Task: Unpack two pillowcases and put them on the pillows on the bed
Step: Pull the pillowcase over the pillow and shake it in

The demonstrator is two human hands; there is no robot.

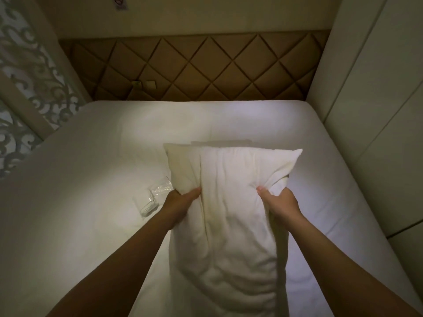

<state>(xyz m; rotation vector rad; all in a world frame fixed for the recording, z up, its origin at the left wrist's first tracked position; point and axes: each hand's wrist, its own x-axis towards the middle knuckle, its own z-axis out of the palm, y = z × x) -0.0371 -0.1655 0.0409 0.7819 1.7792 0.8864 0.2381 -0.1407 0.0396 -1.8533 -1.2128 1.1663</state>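
Gripping a white pillow (233, 202) by its two long edges, the left hand (180, 200) and the right hand (280, 201) hold it lengthwise over the middle of the bed (91, 225). The fingers (194, 193) of each hand are clenched into the white fabric, which bunches in folds at the right hand. Behind the far left corner of this pillow a second, cream pillow (180, 165) is partly seen. Near the left wrist, a crumpled clear plastic wrapper (155, 197) lies on the white sheet. At the head of the bed stands a brown quilted headboard (206, 65), and pale cupboard doors (377, 110) are along the right side.
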